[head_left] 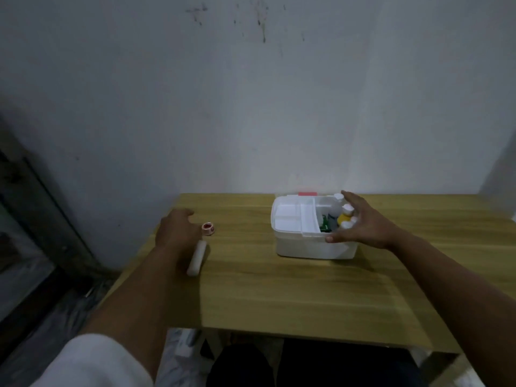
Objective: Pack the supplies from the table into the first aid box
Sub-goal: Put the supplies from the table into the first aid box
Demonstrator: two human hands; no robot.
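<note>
The white first aid box (301,247) stands open on the wooden table (279,289), right of centre. A white divided tray (293,216) fills its left part. Its right part holds white-capped bottles (347,208), a yellow item (343,218) and a green item (324,223). My right hand (360,222) hovers over the box's right side, fingers spread, holding nothing. A small tape roll with a red centre (208,228) and a white rolled bandage (197,258) lie at the table's left. My left hand (174,229) rests just left of them, fingers curled loosely; no object shows in it.
The table stands against a grey wall (251,107). Its left edge is close to my left hand, with a dark frame (42,219) and floor clutter beyond. Under the front edge are my dark-clothed legs (279,364).
</note>
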